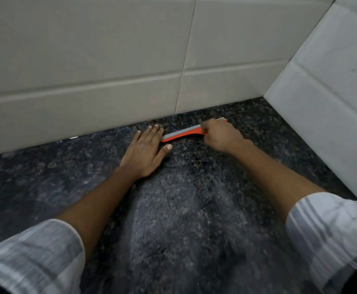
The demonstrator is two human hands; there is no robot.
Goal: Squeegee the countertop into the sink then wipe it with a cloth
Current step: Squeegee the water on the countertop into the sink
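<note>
An orange squeegee [182,133] with a grey blade lies low on the dark speckled granite countertop [173,219], close to the back wall. My right hand [221,134] is closed around its handle at the right end. My left hand [146,151] rests flat on the counter with fingers spread, its fingertips beside the blade's left end. The stone looks wet and smeared in the middle. No sink and no cloth are in view.
A pale tiled back wall [109,71] runs along the counter's far edge. A white tiled side wall [332,98] closes the corner on the right. Striped rolled sleeves cover both forearms near the bottom of the view.
</note>
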